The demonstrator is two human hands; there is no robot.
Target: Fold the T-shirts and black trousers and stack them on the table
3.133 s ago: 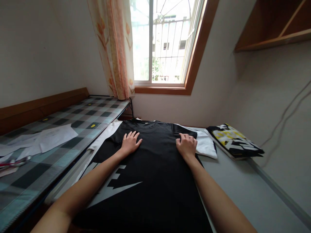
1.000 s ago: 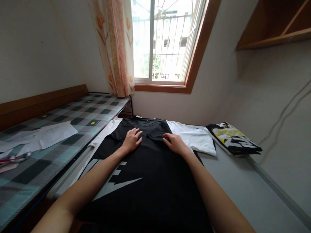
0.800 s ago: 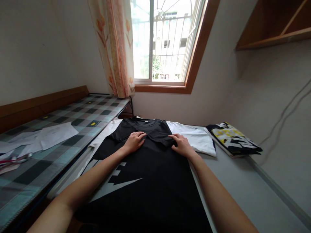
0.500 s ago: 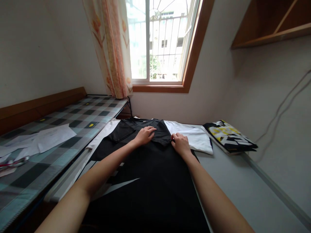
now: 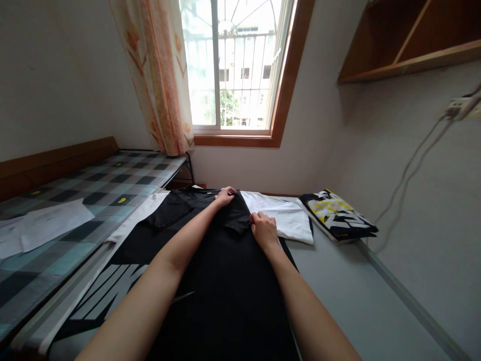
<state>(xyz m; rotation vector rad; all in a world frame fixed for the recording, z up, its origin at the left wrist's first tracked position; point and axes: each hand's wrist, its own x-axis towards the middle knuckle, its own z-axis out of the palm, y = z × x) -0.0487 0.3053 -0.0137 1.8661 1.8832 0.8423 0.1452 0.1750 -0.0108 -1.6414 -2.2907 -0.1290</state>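
A black T-shirt (image 5: 233,281) with a grey print lies spread out in front of me, its collar toward the window. My left hand (image 5: 226,196) is at the shoulder beside the collar, fingers closed on the black fabric. Lower and to the right, my right hand (image 5: 264,229) pinches the outer edge of the black sleeve, which is folded inward over the shirt's body. Under the black shirt lies white clothing, and a white sleeve (image 5: 289,215) sticks out to the right.
A folded black, white and yellow garment (image 5: 338,213) rests on the pale table (image 5: 345,296) by the right wall. To the left is a bed with a checked mat (image 5: 112,183) and papers (image 5: 48,225). A wooden shelf (image 5: 406,62) hangs at upper right.
My left hand has moved forward to the shoulder beside the collar and closed on the fabric there. My right hand still pinches the sleeve edge. The view has turned slightly right.
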